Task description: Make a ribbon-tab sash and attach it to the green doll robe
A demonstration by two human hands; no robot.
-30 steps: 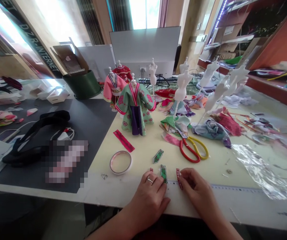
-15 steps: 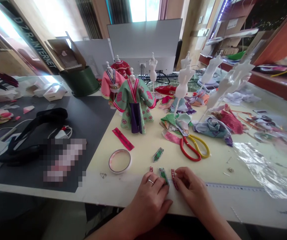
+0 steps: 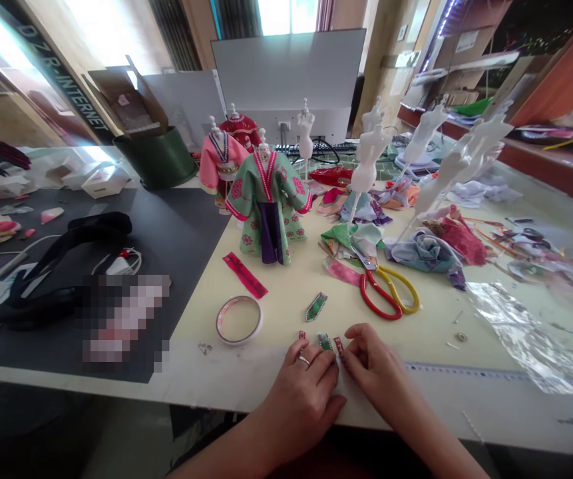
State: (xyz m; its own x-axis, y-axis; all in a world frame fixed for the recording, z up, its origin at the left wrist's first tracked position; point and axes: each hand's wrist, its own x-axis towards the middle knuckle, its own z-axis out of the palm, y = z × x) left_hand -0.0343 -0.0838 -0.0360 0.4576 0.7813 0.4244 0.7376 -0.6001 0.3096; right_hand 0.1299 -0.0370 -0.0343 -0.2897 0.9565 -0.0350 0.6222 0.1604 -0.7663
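My left hand (image 3: 306, 379), wearing a ring, lies on the near edge of the table with its fingers bent and pressed down on a green ribbon strip (image 3: 325, 342) with beaded edges. Past its fingertips peeks the end of a narrow red patterned strip (image 3: 301, 334), mostly hidden. A second narrow red patterned strip (image 3: 339, 345) is pinched between thumb and forefinger of my right hand (image 3: 376, 362), close beside the green strip. Just beyond lies a loose green pointed ribbon piece (image 3: 316, 307) with a beaded border.
A tape roll (image 3: 239, 320) and a magenta strip (image 3: 245, 275) lie to the left. Scissors (image 3: 382, 294) rest at right near fabric scraps (image 3: 428, 253). Behind stand a dressed doll form (image 3: 270, 206) and bare white mannequins (image 3: 367, 156). A ruler (image 3: 460, 370) runs along the front.
My right hand has shifted slightly left, bringing its red strip closer to the green strip. My left hand has stayed almost in place. The view has tilted a little.
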